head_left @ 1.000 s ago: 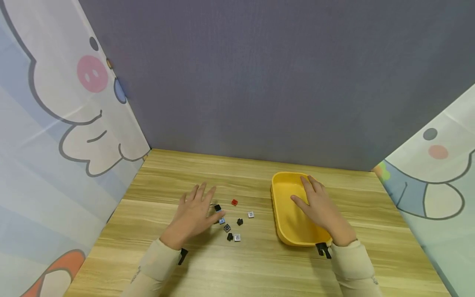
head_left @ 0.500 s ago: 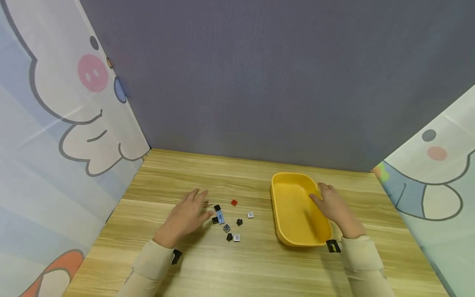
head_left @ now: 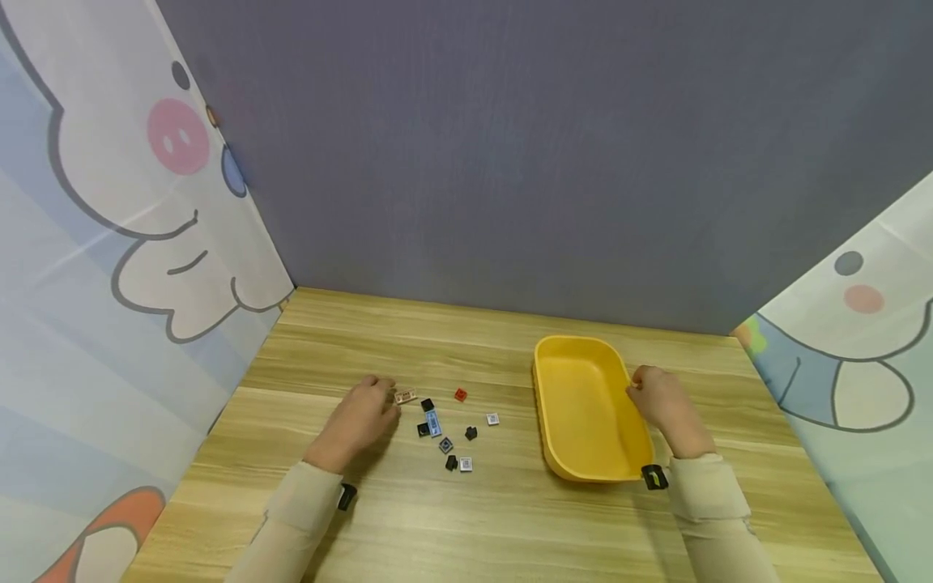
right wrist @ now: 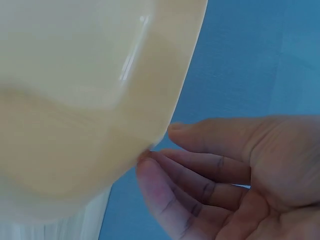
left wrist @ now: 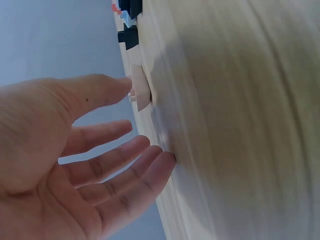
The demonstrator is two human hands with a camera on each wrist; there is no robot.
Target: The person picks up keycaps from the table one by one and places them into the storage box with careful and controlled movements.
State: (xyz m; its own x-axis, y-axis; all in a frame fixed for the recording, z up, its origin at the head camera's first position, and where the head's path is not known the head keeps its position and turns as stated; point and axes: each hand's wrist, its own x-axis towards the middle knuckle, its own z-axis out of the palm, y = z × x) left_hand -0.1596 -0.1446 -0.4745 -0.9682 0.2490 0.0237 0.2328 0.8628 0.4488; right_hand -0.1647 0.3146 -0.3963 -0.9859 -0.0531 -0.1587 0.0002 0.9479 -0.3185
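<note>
My left hand (head_left: pixel 357 423) is low over the table, left of a tan piece (head_left: pixel 405 396) with printed marks. In the left wrist view its fingers are loosely bent with nothing between them, and the thumb overlaps the tan piece (left wrist: pixel 141 88). My right hand (head_left: pixel 665 405) pinches the right rim of a yellow plastic basin (head_left: pixel 583 421). Thumb and fingertips meet at the basin's edge (right wrist: pixel 172 107) in the right wrist view. The basin holds nothing visible.
Right of the tan piece lie small toy bricks: a light blue strip (head_left: pixel 433 423), a red piece (head_left: pixel 461 394), two white tiles (head_left: pixel 492 419) and several black ones (head_left: pixel 452 462). A grey panel (head_left: pixel 496 162) stands behind the wooden table (head_left: pixel 496 534), cartoon-printed sheets at both sides.
My right hand has moved from above the basin to its right rim and pinches it. The left hand has drawn back left from the pieces, uncovering the tan one.
</note>
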